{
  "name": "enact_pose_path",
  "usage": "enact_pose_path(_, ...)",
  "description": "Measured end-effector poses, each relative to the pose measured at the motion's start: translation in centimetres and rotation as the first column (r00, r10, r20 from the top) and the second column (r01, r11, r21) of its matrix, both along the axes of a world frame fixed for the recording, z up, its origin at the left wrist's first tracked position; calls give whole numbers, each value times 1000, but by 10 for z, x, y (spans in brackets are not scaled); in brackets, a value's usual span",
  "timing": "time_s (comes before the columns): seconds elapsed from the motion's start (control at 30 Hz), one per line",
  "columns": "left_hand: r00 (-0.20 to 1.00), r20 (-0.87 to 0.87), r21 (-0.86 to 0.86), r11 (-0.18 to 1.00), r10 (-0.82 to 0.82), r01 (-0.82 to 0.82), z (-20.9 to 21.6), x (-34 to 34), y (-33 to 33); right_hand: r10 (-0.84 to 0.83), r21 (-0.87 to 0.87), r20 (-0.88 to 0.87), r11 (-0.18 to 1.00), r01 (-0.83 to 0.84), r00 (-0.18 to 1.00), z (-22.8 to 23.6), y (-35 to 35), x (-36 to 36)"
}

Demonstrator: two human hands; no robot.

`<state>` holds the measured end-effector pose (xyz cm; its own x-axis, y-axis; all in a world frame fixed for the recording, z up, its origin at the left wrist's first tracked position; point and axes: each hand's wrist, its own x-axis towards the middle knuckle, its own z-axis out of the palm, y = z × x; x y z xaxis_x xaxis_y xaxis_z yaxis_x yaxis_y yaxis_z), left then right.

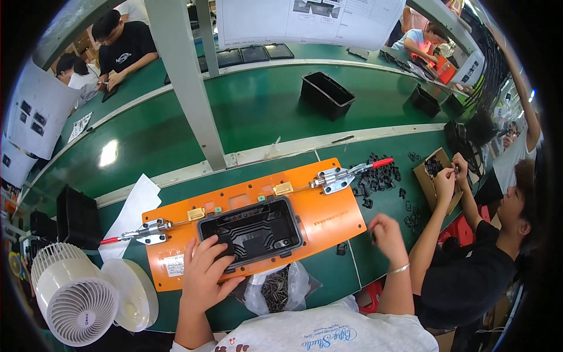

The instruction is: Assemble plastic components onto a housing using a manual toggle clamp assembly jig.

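A black rectangular plastic housing sits with its open side up in an orange fixture plate. My left hand lies with spread fingers over the housing's near left corner, fingertips on its rim. Off the plate's right end, my right hand is raised with curled fingers; whatever they may pinch is too small to make out. Toggle clamps flank the housing: a left clamp and a right clamp, both with red handles. Below the plate, an open plastic bag holds many small metal screws.
Small black clips lie heaped right of the plate. A co-worker handles pieces over a cardboard box there. A white fan stands at the near left. Black bins sit on the green conveyor behind a metal post.
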<state>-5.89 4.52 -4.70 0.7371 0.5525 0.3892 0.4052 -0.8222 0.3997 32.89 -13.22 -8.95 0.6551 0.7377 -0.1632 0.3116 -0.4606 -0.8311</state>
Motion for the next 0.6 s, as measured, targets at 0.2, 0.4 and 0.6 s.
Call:
enact_pose_path(0.2, 1000, 3, 9, 1000, 3, -3, 2, 2, 1, 243, -74, 318, 970, -231, 917, 13, 3, -84)
enact_pose_path(0.4, 1000, 15, 28, 1000, 6, -6, 2, 3, 1, 294, -62, 167, 956, -287, 941, -6, -3, -80)
enact_pose_path(0.6, 891, 452, -100, 992, -28, 82, 14, 20, -22, 449, 363, -602, 890, -274, 660, 38, 16, -100)
